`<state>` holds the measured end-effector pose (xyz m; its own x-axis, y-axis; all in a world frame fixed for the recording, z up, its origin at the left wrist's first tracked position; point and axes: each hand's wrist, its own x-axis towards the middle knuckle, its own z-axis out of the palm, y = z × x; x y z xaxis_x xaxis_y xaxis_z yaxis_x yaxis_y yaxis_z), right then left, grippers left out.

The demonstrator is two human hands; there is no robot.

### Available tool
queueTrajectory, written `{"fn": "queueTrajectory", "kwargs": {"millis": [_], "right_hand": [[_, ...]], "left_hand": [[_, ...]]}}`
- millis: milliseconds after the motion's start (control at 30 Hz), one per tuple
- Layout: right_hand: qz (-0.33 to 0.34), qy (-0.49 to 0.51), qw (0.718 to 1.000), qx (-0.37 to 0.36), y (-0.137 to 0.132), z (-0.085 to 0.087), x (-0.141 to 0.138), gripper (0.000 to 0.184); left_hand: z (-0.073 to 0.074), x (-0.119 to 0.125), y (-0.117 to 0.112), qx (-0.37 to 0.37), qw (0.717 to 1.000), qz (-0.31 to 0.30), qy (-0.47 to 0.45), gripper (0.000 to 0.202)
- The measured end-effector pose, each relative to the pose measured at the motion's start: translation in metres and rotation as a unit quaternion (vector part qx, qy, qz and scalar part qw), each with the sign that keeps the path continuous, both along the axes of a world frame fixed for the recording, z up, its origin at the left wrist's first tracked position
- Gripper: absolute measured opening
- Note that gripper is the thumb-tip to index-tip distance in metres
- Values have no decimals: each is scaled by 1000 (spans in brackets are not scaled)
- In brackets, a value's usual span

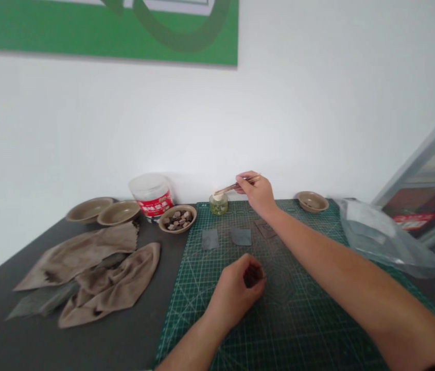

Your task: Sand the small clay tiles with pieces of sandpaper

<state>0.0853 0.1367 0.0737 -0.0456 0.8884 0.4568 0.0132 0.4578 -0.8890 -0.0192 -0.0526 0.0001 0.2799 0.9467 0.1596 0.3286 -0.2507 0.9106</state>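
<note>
My right hand is closed around a pair of thin wooden chopsticks, reaching to the back of the green cutting mat. Their tips are at a pale piece on top of a small glass jar with greenish contents; whether they grip it I cannot tell. Low over the middle of the mat, my left hand is curled, thumb and fingers together; anything in it is hidden. Beyond it lie two grey squares, one left and one right, and a brownish square partly behind my right arm.
Left of the mat stand a bowl of brown chunks, a red-labelled plastic tub and two clay bowls. Brown cloths lie nearer. At right are a small bowl, a clear plastic bag and a shelf.
</note>
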Motion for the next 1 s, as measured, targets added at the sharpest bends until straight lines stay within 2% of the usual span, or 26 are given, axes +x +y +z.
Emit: {"fn": "queueTrajectory", "kwargs": {"millis": [167, 467, 667, 900, 1000], "right_hand": [[-61, -113, 991, 32, 15, -4, -22, 26], [-101, -162, 979, 74, 16, 0, -20, 24], [-106, -185, 972, 97, 17, 8, -16, 24], [-91, -183, 977, 61, 21, 3, -14, 22], [-94, -205, 973, 58, 27, 8, -16, 20]], "left_hand": [[0, -1, -1, 10, 1000, -4, 7, 11], [-1, -3, -4, 20, 1000, -5, 2, 11], [-2, -3, -4, 26, 1000, -3, 3, 12], [1, -3, -4, 17, 1000, -8, -3, 11], [1, -3, -4, 19, 1000, -8, -3, 11]]}}
